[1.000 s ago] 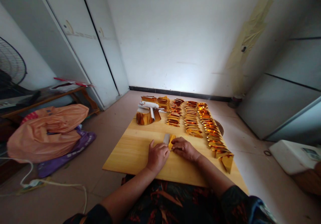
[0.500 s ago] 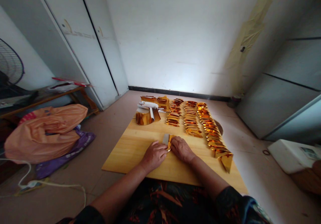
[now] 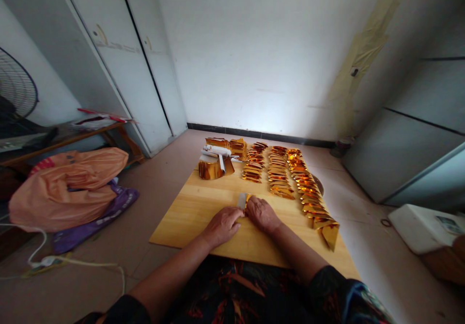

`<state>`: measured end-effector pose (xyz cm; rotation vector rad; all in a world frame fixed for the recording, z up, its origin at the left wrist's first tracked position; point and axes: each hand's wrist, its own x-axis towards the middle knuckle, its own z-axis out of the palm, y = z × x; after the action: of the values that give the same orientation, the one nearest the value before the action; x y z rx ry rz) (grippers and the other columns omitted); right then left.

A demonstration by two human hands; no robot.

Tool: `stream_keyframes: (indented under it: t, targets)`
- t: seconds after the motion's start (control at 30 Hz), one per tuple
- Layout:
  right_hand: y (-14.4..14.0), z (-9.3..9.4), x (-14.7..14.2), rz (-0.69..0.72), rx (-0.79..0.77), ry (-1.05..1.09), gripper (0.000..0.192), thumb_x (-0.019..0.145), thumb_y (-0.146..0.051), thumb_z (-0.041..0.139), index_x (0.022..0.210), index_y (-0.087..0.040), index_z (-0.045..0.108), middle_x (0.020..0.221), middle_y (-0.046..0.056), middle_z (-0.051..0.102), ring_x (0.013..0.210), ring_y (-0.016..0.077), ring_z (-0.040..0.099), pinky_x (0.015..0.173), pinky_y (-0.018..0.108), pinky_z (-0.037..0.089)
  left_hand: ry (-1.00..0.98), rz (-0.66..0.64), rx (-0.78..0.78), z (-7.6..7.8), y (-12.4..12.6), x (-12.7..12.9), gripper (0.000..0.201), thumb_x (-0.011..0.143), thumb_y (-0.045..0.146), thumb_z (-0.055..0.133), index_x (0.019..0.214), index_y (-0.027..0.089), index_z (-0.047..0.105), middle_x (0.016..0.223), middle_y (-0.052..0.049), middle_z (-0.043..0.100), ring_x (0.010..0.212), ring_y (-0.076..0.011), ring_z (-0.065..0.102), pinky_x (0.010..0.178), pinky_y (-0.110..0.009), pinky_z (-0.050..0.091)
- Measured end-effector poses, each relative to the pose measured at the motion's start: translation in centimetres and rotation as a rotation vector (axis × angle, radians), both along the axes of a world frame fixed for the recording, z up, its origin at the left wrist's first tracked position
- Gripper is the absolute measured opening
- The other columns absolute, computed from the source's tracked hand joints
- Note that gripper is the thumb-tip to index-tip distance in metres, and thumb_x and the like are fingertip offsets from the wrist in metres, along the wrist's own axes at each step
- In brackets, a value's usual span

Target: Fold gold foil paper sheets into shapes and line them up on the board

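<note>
Now the right hand covers most of the gold foil paper, exposing less gold than one second ago; the left hand meets its near end. Both hands are together at the paper, on the wooden board. Finger closure cannot be determined. Contact suggests pressing or creasing.

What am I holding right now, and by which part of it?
Left hand touches a grey and gold piece at its near end; right hand covers its right side. Any grip can't be told.
</note>
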<state>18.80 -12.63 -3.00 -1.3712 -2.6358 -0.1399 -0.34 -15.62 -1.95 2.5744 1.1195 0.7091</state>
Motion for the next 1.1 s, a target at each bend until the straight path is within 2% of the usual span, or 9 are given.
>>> stream_keyframes:
  t: [0.4,0.6,0.77,0.87,1.0,1.1]
  targets:
    - [0.1,0.4,-0.1,-0.02,-0.054,-0.05,0.015,0.093,-0.02,0.042,0.089,-0.016,0.057,0.09,0.01,0.059,0.081,0.0189,0.056,0.071,0.028,0.042,0.054,-0.026,0.008,0.0,-0.2,-0.1,0.045,0.077,0.01,0.051,0.119,0.023,0.056,0.119,-0.005,0.063,0.112,-0.0172,0.056,0.102,-0.034,0.044]
    - [0.1,0.6,-0.3,-0.054,-0.083,-0.016,0.014,0.092,-0.021,0.044,0.09,-0.016,0.058,0.09,0.009,0.06,0.082,0.0184,0.057,0.073,0.028,0.043,0.049,-0.054,0.062,-0.4,-0.2,0.1,0.038,0.081,0.011,0.047,0.113,0.022,0.062,0.116,-0.005,0.064,0.111,-0.0166,0.056,0.101,-0.034,0.045]
    - [0.1,0.5,-0.1,-0.1,-0.117,0.163,0.009,0.088,-0.021,0.051,0.085,-0.016,0.058,0.087,0.006,0.059,0.078,0.0155,0.057,0.072,0.025,0.043,0.078,-0.043,0.103,-0.4,-0.2,0.3,0.035,0.082,0.01,0.046,0.109,0.022,0.064,0.117,-0.005,0.063,0.108,-0.0167,0.057,0.098,-0.032,0.046]
    - [0.2,0.1,0.2,-0.074,-0.144,0.342,0.004,0.082,-0.016,0.055,0.079,-0.017,0.058,0.083,0.003,0.058,0.075,0.0135,0.056,0.069,0.023,0.042,0.135,-0.05,0.129,0.0,-0.2,0.4,0.036,0.083,0.01,0.046,0.112,0.021,0.062,0.121,-0.004,0.061,0.108,-0.0169,0.057,0.098,-0.032,0.046]
    - [0.6,-0.4,0.7,-0.027,-0.169,0.554,0.013,0.075,-0.005,0.053,0.073,-0.017,0.056,0.079,0.001,0.055,0.073,0.0121,0.053,0.068,0.022,0.042,0.214,-0.085,0.144,0.7,-0.1,0.5,0.033,0.083,0.011,0.047,0.11,0.022,0.062,0.118,-0.003,0.063,0.108,-0.0179,0.057,0.096,-0.033,0.046]
    - [0.8,-0.4,1.0,-0.007,-0.21,0.638,0.018,0.071,0.0,0.05,0.071,-0.018,0.055,0.077,0.001,0.054,0.073,0.0119,0.053,0.068,0.021,0.042,0.238,-0.096,0.153,0.9,0.0,0.5,0.032,0.083,0.011,0.047,0.11,0.021,0.062,0.117,-0.003,0.064,0.109,-0.0181,0.057,0.096,-0.033,0.046]
